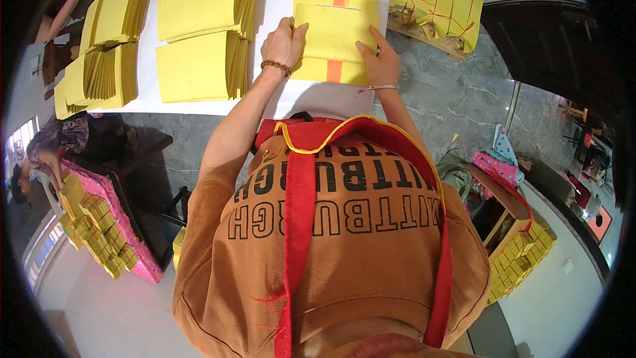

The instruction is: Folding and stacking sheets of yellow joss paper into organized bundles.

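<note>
In front of me on the white-covered table lies a layered piece of yellow paper [334, 33], with orange strips [334, 71] showing at its near and far parts. My left hand [283, 45] is closed on its left edge, thumb on top; a brown bead bracelet circles that wrist. At the right edge, my right hand [381, 59] grips the paper with thumb and a finger on the upper face, the other fingers partly hidden. A thin bangle sits on that wrist. Left of my left hand stand thick stacks of yellow paper [199, 3].
More fanned yellow stacks [119, 13] cover the table's left end. Yellow bundles tied with red string [437, 0] sit on a low wooden support at far right. Another person's arm [66, 6] reaches in at upper left. A second person [46, 152] bends over yellow bundles on pink cloth.
</note>
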The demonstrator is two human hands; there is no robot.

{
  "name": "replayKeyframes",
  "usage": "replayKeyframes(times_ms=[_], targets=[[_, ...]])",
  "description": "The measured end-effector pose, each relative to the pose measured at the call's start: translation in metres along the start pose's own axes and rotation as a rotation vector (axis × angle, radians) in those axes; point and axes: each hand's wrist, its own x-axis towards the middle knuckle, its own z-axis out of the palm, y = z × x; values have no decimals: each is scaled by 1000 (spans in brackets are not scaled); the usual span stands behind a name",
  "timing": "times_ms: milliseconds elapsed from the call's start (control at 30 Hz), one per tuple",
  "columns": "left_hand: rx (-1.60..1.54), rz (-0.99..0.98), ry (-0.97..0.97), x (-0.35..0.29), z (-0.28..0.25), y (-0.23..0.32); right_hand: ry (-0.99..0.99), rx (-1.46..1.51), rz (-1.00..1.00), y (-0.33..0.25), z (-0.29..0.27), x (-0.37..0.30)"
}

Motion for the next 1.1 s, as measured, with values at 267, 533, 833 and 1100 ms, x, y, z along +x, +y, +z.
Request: replayKeyframes(times_ms=[267, 533, 833, 1100], targets=[[223, 476, 254, -26, -1, 25, -13, -155, 76, -12, -2, -1], [459, 734, 51, -25, 30, 14, -96, -258, 65, -28, -11, -2], [443, 692, -37, -23, 32, 15, -197, -696, -766, -28, 13, -12], [-377, 513, -131, -10, 13, 1, -165, -770, -761, -22, 21, -10]])
